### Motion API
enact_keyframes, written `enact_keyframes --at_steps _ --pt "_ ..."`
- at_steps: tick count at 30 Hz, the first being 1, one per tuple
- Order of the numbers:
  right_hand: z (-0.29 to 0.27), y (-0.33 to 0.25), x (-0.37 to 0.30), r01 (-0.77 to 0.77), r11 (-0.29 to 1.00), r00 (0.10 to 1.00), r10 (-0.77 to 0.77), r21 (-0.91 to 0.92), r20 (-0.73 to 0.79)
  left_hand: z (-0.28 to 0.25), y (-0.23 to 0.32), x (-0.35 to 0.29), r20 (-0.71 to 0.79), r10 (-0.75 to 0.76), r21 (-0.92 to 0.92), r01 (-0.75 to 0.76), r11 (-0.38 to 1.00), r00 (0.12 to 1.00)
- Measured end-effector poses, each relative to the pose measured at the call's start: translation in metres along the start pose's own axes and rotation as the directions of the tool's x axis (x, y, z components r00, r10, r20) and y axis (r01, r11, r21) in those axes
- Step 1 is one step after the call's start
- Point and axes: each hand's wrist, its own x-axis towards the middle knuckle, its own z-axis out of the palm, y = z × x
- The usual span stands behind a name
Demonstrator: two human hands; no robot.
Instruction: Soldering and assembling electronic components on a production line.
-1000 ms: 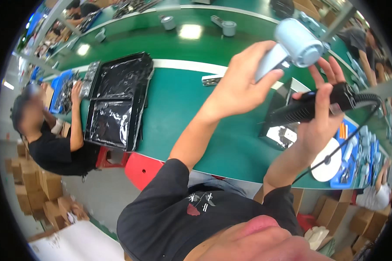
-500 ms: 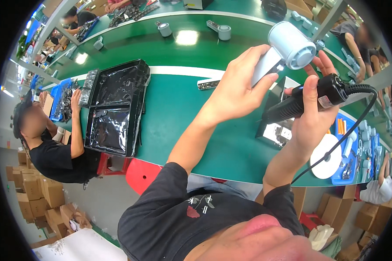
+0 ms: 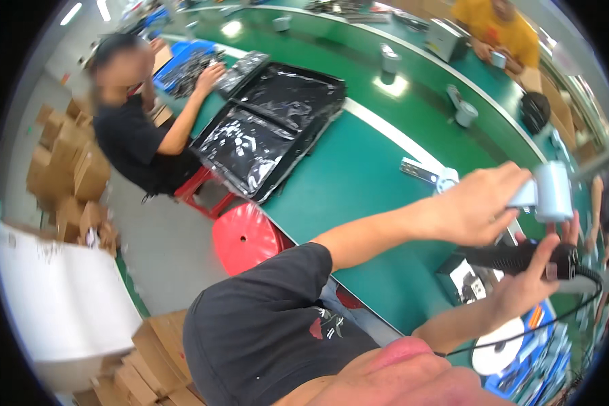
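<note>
My left hand (image 3: 477, 206) is closed around the handle of a light blue housing shaped like a small hair dryer (image 3: 553, 193). Its round, drum-like head points away from my palm, at the right of the picture. Just below it, my right hand (image 3: 531, 281) grips a black electric screwdriver (image 3: 497, 257) with a cable running from its rear end. Some right fingers reach up close to the drum; whether they touch it I cannot tell. The screwdriver's tip is hidden or too blurred to make out. Behind my left wrist lies another light blue part (image 3: 446, 180) on the table.
Under the screwdriver stands a shiny metal box (image 3: 465, 283). A white disc (image 3: 488, 355) and a blue tray of parts (image 3: 504, 386) lie nearer me. Film-lined black trays (image 3: 338, 101) rest leftward, beside a seated co-worker (image 3: 132, 128). A red stool (image 3: 247, 240) stands by the table edge.
The view has swung and tilted, so the table and trays appear shifted rightward. Both hands now sit lower and farther right in the picture, still holding the housing and the screwdriver.
</note>
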Motion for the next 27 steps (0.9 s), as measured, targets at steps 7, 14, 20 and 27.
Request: enact_keyframes --at_steps 7,14,20,27 --pt "0.013 0.001 0.000 -0.004 0.995 0.999 0.000 0.098 0.038 -0.013 0.005 -0.002 -0.007 -0.022 0.078 0.023 0.997 1.000" --pt "0.015 -0.004 0.003 -0.006 0.999 1.000 0.006 0.041 0.004 -0.007 0.002 0.002 0.000 -0.027 0.067 0.027 0.997 1.000" --pt "0.018 -0.006 0.001 -0.010 0.999 1.000 0.010 0.051 0.009 -0.009 0.002 0.000 0.005 -0.027 0.086 0.026 0.996 1.000" --pt "0.019 -0.009 0.001 -0.016 0.999 1.000 0.016 0.048 -0.003 -0.008 0.002 0.000 -0.001 -0.032 0.095 0.032 0.995 0.999"
